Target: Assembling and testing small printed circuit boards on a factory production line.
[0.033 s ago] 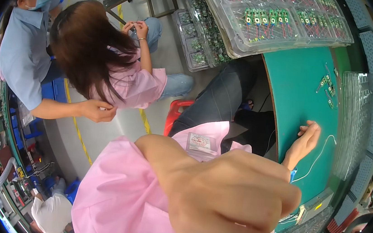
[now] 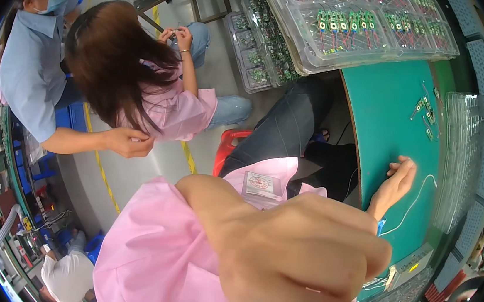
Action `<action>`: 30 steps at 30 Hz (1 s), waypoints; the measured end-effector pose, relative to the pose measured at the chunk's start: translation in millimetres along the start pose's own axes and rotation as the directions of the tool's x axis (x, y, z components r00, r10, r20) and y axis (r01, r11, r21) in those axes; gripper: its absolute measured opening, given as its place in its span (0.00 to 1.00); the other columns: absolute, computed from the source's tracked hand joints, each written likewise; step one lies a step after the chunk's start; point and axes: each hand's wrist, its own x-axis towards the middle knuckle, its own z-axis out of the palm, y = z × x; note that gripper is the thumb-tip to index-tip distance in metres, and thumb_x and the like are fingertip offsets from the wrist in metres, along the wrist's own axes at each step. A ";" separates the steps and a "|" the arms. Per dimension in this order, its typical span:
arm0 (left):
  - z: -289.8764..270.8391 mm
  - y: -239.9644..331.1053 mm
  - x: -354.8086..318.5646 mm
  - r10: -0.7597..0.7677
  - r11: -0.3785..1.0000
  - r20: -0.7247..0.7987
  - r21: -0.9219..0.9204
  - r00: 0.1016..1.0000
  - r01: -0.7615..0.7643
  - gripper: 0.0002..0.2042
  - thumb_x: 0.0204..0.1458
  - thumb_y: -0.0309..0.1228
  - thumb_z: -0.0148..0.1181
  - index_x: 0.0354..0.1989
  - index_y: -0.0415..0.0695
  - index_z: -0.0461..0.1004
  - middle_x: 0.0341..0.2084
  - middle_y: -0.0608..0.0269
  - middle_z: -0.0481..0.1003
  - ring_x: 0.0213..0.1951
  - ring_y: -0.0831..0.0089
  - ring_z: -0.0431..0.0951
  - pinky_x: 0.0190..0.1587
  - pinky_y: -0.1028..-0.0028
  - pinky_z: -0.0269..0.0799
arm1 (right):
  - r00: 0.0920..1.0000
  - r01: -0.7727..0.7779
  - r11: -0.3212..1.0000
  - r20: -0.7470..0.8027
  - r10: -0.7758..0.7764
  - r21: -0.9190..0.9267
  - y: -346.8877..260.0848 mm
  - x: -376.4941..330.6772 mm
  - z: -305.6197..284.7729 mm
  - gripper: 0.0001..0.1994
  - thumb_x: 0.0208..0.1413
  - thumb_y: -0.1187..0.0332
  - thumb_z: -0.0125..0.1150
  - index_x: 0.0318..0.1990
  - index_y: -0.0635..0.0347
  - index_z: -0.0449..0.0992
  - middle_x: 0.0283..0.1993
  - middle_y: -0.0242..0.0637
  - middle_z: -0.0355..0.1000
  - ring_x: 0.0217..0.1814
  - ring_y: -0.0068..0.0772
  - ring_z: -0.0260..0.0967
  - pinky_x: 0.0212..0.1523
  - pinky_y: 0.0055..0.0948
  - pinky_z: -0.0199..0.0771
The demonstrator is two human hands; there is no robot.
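Observation:
My left hand [image 2: 302, 251] is raised close to the view, its fingers curled into a fist. Whatever may be inside it is hidden. A pink sleeve [image 2: 155, 248] covers that arm. Lower and to the right, my right hand [image 2: 395, 185] rests on the green tabletop [image 2: 377, 100], fingers loosely bent and nothing held. A blue band [image 2: 381, 226] circles its wrist, and a white cord [image 2: 416, 202] lies beside it. Farther along the table are several small green circuit boards with wires [image 2: 426, 114], apart from my hand.
Clear trays [image 2: 306, 56] of wired boards are stacked at the table's far end; more trays [image 2: 249, 84] sit lower, left of them. Clear empty trays [image 2: 459, 162] line the right edge. At left, a seated person in pink [image 2: 158, 104] and a person in blue [image 2: 28, 75] are close by.
My hands have hardly moved. The hand of the person in blue has shifted slightly right, and the seated person's fingers have moved a little.

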 end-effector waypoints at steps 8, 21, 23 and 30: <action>12.3 9.3 5.8 0.075 0.997 -0.090 0.027 0.993 -0.073 0.17 0.52 0.43 0.57 0.17 0.44 0.68 0.18 0.67 0.58 0.15 0.74 0.60 0.17 0.76 0.58 | 1.000 -0.009 1.000 0.001 0.009 -0.004 -1.2 0.3 -0.4 0.15 0.65 0.58 0.43 0.33 0.56 0.72 0.23 0.26 0.63 0.25 0.16 0.56 0.29 0.16 0.58; 36.0 4.2 11.2 -0.047 0.993 -0.360 0.088 0.932 0.084 0.14 0.42 0.14 0.47 0.19 0.49 0.51 0.12 0.69 0.54 0.08 0.79 0.49 0.10 0.76 0.46 | 1.000 0.007 1.000 0.009 -0.008 0.007 5.0 8.0 -1.4 0.15 0.65 0.59 0.43 0.34 0.57 0.72 0.24 0.27 0.64 0.26 0.16 0.58 0.28 0.17 0.59; 36.2 2.4 11.0 -0.057 0.991 -0.354 0.090 0.934 0.094 0.14 0.42 0.15 0.47 0.19 0.48 0.52 0.12 0.69 0.55 0.08 0.78 0.50 0.10 0.76 0.46 | 1.000 0.001 1.000 0.004 -0.001 0.006 4.3 9.2 -1.3 0.15 0.65 0.59 0.43 0.34 0.57 0.72 0.24 0.27 0.64 0.26 0.16 0.58 0.29 0.17 0.59; 29.8 0.4 7.3 -0.096 0.981 -0.308 0.130 0.946 0.142 0.11 0.43 0.17 0.47 0.18 0.47 0.56 0.14 0.68 0.58 0.09 0.77 0.54 0.11 0.76 0.49 | 1.000 -0.029 0.999 0.001 0.029 0.014 5.7 7.5 1.6 0.14 0.65 0.59 0.44 0.34 0.57 0.72 0.26 0.27 0.66 0.27 0.16 0.59 0.29 0.16 0.59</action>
